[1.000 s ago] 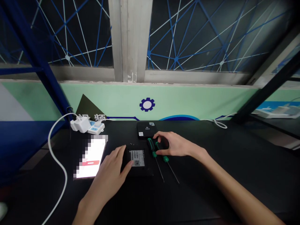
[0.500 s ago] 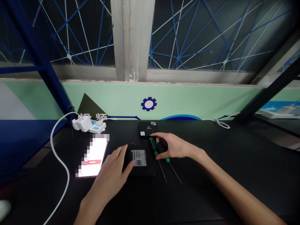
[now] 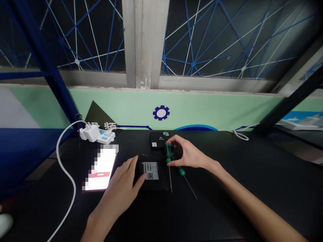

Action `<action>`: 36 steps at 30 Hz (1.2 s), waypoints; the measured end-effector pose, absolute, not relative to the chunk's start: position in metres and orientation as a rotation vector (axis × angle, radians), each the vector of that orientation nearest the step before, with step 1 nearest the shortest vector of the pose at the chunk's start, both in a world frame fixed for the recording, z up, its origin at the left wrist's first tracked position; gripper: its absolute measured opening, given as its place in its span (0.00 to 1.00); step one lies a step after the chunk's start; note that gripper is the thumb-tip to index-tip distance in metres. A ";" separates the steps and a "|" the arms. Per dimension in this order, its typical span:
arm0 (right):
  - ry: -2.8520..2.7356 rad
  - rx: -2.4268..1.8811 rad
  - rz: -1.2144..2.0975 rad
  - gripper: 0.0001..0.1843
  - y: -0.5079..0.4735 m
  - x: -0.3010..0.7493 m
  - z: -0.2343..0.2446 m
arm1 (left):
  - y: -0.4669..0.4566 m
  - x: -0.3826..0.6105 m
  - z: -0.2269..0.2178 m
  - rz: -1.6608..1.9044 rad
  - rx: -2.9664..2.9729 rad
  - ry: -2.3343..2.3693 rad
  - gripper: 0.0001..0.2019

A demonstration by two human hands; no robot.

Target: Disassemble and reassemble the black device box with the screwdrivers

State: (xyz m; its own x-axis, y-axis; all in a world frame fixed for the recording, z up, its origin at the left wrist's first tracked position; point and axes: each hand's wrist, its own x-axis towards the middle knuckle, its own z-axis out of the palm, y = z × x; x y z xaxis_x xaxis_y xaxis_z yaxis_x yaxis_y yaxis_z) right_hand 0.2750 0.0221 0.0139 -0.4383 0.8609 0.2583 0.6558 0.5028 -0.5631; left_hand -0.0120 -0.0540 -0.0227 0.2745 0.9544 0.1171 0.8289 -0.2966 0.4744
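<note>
We look down on a black desk (image 3: pixel 239 178) from head height. At the middle, our right hand (image 3: pixel 188 154) holds a screwdriver (image 3: pixel 168 153) with a green and black handle, nearly upright, its thin metal shaft pointing down just beside the right edge of a flat black box (image 3: pixel 153 181). The fingers (image 3: pixel 174 148) curve around the handle, pinching it against the thumb. A second green-handled screwdriver (image 3: pixel 181 172) lies just right of the first, its shaft slanting toward us, with its handle partly hidden beneath our right hand. Our left hand (image 3: pixel 117 183) rests on the flat box, its fingers (image 3: pixel 132 161) loosely spread and the thumb touching the box just beside a white label (image 3: pixel 150 170). Tiny specks (image 3: pixel 144 155), too small to identify, sit just above the box. A smaller black box (image 3: pixel 158 139) lies farther away, near the wall. To the left are a phone (image 3: pixel 99 169) with a bright, blurred screen, a power strip (image 3: pixel 107 136), a white plug (image 3: pixel 88 132) and a curving white cable (image 3: pixel 64 171). Beyond the desk, a green wall panel (image 3: pixel 202 111) runs below a window (image 3: pixel 214 40) crossed by blue and white netting.
</note>
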 end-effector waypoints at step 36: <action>-1.299 -1.036 0.988 0.32 0.020 0.242 -0.007 | -0.055 -0.012 -0.013 0.402 2.270 1.585 0.44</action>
State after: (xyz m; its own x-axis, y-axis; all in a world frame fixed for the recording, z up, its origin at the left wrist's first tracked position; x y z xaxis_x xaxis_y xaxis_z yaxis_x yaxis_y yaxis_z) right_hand 0.2421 0.0201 -0.0068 0.0348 0.9657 0.2574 0.0095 0.2572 -0.9663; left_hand -0.0123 -0.0550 -0.0135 0.3366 0.9410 0.0354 0.8441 -0.3182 0.4316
